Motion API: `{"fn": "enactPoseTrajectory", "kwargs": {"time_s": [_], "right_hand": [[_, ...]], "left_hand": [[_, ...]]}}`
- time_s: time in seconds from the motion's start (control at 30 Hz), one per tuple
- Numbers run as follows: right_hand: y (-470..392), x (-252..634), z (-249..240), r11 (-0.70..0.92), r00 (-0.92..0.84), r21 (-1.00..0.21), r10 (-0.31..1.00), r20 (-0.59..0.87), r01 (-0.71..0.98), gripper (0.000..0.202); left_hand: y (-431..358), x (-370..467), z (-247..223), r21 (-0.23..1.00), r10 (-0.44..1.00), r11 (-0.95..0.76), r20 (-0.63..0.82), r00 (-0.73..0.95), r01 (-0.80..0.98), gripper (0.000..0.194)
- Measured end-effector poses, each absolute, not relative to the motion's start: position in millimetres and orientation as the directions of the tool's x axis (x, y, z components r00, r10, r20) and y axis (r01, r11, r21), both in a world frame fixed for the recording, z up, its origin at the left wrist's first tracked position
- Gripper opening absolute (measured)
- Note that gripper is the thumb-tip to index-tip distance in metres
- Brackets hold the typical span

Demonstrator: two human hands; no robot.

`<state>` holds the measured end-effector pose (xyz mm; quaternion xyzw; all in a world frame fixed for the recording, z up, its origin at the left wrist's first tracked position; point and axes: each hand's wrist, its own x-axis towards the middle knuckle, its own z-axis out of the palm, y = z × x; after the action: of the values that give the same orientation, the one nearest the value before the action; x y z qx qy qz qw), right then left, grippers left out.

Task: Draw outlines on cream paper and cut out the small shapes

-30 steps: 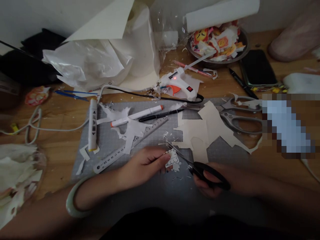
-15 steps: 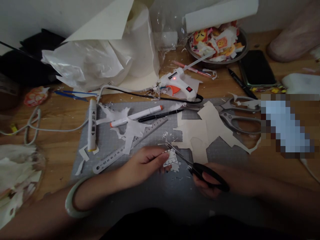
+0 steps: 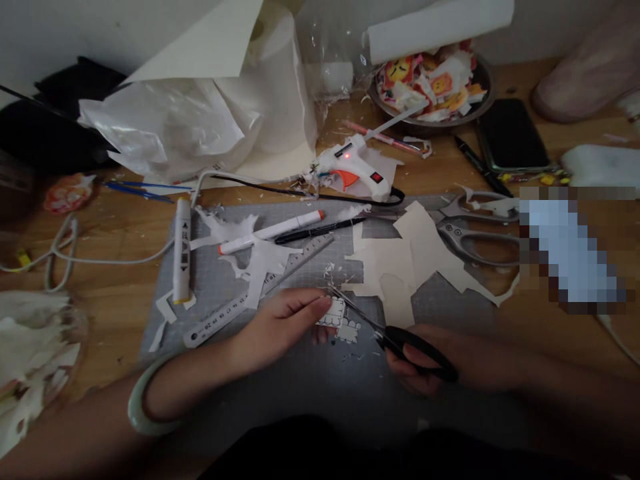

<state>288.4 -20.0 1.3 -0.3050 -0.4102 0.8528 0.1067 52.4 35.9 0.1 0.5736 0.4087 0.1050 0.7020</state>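
Between the thumb and fingers of my left hand (image 3: 295,317) is a small white paper piece (image 3: 331,313) with a black scalloped outline. My right hand (image 3: 425,360) is closed around the black handles of a pair of scissors (image 3: 420,350). Their blades point up and left, and the tips lie along the paper's right edge. A second scalloped paper cutout (image 3: 349,330) rests on the grey cutting mat (image 3: 300,393) just under the held piece. Tiny paper trimmings are scattered around both hands.
Beyond my hands lie a ruler (image 3: 220,317), markers (image 3: 183,257), cream paper scraps (image 3: 390,263) and large metal scissors (image 3: 465,243). A white glue gun (image 3: 363,173) with a red light sits behind the mat. At the back are a metal bowl (image 3: 430,123) of paper cutouts and a phone (image 3: 514,137).
My left hand has shifted the paper piece slightly left, away from the scissors' pivot, so more of the cutout beneath shows. My right hand stays nearly in place with the scissors.
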Motion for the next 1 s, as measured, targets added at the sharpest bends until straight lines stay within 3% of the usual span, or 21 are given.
{"fn": "enactPoseTrajectory", "kwargs": {"time_s": [0.33,0.43,0.57,0.63,0.73,0.87,1.0], "right_hand": [[-21.0,287.9,7.2,-0.665,-0.742,-0.738,0.437,-0.509,0.114,0.045],[-26.3,286.6,-5.9,-0.705,-0.750,-0.708,0.490,-0.443,-0.042,0.046],[-33.5,285.3,-27.9,-0.701,-0.782,-0.614,0.588,-0.208,-0.364,0.048],[-34.4,285.5,-30.6,-0.716,-0.784,-0.575,0.590,-0.194,-0.397,0.050],[-31.0,287.0,-21.9,-0.755,-0.809,-0.586,0.523,-0.268,-0.294,0.056],[-22.9,288.8,-4.4,-0.745,-0.809,-0.667,0.378,-0.450,0.023,0.057],[-22.2,289.1,-3.2,-0.708,-0.804,-0.705,0.404,-0.436,0.026,0.058]], "left_hand": [[35.3,53.1,1.2,0.866,0.637,0.336,-0.498,0.589,0.369,0.036],[34.0,54.1,2.2,0.860,0.650,0.362,-0.510,0.564,0.360,0.037],[33.1,54.8,2.6,0.846,0.646,0.401,-0.534,0.546,0.352,0.039],[32.8,54.8,2.6,0.836,0.638,0.422,-0.549,0.540,0.351,0.040],[32.9,54.6,2.2,0.833,0.641,0.421,-0.554,0.531,0.360,0.041],[33.7,54.4,1.4,0.852,0.650,0.364,-0.522,0.552,0.377,0.039],[34.2,54.7,1.8,0.879,0.656,0.296,-0.471,0.590,0.373,0.037]]}}
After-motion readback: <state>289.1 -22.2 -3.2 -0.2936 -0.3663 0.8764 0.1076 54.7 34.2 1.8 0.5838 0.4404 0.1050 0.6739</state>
